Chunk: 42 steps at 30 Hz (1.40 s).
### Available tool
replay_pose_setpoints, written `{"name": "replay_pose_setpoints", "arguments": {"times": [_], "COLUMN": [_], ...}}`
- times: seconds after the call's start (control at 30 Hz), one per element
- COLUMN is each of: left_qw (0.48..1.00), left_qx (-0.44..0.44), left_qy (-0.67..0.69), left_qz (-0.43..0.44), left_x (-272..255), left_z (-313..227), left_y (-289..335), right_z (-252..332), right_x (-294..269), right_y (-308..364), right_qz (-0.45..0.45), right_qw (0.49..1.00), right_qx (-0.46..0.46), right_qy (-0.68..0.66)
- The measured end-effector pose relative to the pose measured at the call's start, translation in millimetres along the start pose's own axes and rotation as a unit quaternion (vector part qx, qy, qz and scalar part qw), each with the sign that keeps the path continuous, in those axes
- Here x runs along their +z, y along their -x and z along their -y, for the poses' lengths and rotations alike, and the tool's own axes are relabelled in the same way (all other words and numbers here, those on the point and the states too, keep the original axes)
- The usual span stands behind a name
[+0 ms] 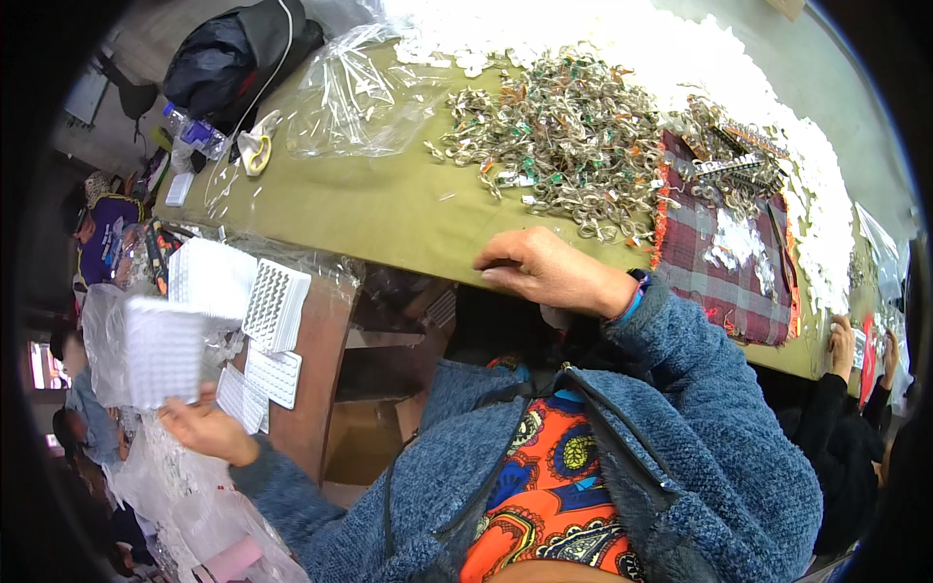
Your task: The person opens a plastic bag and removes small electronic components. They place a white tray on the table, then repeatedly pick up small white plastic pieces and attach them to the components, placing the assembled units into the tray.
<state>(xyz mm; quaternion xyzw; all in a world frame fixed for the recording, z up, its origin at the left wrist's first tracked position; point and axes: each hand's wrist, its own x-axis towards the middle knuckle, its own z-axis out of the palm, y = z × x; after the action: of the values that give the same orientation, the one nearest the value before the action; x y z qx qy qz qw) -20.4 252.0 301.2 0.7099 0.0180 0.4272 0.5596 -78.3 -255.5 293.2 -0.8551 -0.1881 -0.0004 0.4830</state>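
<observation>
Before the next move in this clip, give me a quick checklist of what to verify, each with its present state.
1. Left hand grips the white grid tray: ok.
2. Right hand free, resting on the table edge: ok.
3. More white trays within the left hand's reach: ok.
4. Pile of small metal parts ahead of the right hand: ok.
5. Held tray's cells filled: cannot tell.

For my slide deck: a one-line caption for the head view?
Left hand holds a white tray; right hand rests on the table edge.
</observation>
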Motion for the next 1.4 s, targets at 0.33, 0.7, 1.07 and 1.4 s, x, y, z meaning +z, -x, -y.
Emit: {"name": "replay_pose_setpoints", "arguments": {"times": [0.33,0.7,1.07,1.4], "left_qw": [0.872,0.881,0.960,0.918], "left_qx": [0.033,-0.005,0.115,0.186], "left_qy": [0.190,0.113,-0.033,-0.179], "left_qz": [0.450,0.460,0.254,0.302], "left_x": [211.8,243.4,234.8,245.8], "left_z": [-68.5,-57.0,-18.7,1.9], "left_y": [173.4,181.5,139.5,127.6], "right_z": [-4.6,-12.2,-7.2,-8.5], "right_x": [-6.1,-14.3,2.3,4.0], "right_y": [14.1,33.4,29.7,25.5], "right_qz": [-0.155,-0.144,-0.118,-0.027], "right_qw": [0.987,0.981,0.989,0.991], "right_qx": [0.030,-0.041,0.074,0.113], "right_qy": [-0.020,0.120,0.057,0.060]}}
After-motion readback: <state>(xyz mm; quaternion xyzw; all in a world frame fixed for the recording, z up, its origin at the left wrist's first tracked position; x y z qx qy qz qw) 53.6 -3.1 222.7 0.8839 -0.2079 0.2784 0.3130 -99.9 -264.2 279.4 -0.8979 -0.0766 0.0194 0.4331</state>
